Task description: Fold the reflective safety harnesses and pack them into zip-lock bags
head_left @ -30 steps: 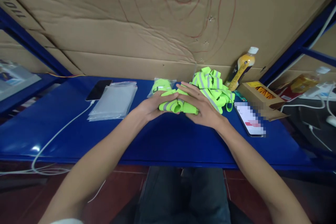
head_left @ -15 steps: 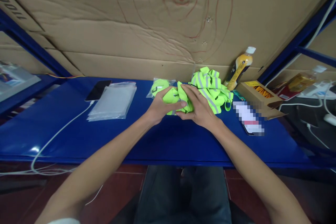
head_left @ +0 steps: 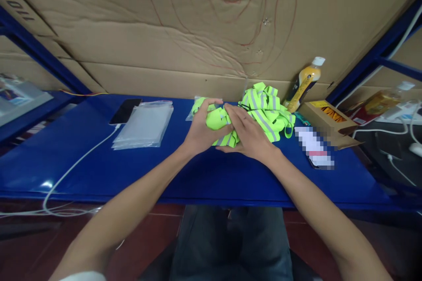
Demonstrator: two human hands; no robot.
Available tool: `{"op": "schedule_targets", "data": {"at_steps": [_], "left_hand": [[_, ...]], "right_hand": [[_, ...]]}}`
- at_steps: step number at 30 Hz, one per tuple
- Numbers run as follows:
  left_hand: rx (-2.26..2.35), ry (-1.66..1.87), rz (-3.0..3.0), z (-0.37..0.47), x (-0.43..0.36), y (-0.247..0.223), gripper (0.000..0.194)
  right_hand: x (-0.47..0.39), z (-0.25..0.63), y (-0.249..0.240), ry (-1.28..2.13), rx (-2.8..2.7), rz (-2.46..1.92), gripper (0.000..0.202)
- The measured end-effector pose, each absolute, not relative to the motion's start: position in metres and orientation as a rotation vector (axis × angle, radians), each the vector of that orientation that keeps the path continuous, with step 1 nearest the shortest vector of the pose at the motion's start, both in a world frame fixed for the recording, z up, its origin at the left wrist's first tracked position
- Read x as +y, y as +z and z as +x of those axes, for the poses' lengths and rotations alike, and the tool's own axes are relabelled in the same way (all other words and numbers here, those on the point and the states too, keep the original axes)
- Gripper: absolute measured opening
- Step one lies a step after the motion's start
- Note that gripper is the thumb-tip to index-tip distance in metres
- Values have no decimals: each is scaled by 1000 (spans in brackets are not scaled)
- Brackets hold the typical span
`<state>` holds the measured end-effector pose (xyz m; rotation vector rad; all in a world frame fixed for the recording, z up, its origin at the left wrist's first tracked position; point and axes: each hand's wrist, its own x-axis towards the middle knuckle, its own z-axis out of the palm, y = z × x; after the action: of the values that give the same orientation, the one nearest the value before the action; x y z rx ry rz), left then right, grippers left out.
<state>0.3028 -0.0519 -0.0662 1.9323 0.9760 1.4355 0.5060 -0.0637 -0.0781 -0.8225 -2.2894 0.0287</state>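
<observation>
A neon yellow reflective vest (head_left: pixel 217 118), folded into a small bundle with grey stripes, is squeezed between both hands over the blue table. My left hand (head_left: pixel 200 131) wraps its left side, thumb across the front. From the right, my right hand (head_left: pixel 252 136) presses on it with the fingers laid over its top and side, hiding part of it. Right behind that hand lies a loose heap of neon reflective vests (head_left: pixel 263 107) with grey bands and straps. A similar neon bundle in a clear bag (head_left: pixel 197 103) lies behind my left hand, partly covered.
Clear plastic bags (head_left: pixel 145 125) are stacked on the blue table (head_left: pixel 99 171) at left, beside a black phone (head_left: pixel 125 111) on a white cable. At right are a yellow drink bottle (head_left: pixel 305 83), an opened cardboard box (head_left: pixel 325 120) and a pixelated phone (head_left: pixel 314 149). Cardboard (head_left: pixel 148 52) closes off the back.
My hands have closed further around the vest bundle, pressing it more compact. A flap that stuck up between the hands is now folded down. The view has shifted slightly.
</observation>
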Motion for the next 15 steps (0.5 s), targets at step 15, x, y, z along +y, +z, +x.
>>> {"op": "schedule_targets", "data": {"at_steps": [15], "left_hand": [[983, 1231, 2081, 308, -67, -61, 44]], "right_hand": [[-54, 527, -67, 1022, -1986, -903, 92]]}}
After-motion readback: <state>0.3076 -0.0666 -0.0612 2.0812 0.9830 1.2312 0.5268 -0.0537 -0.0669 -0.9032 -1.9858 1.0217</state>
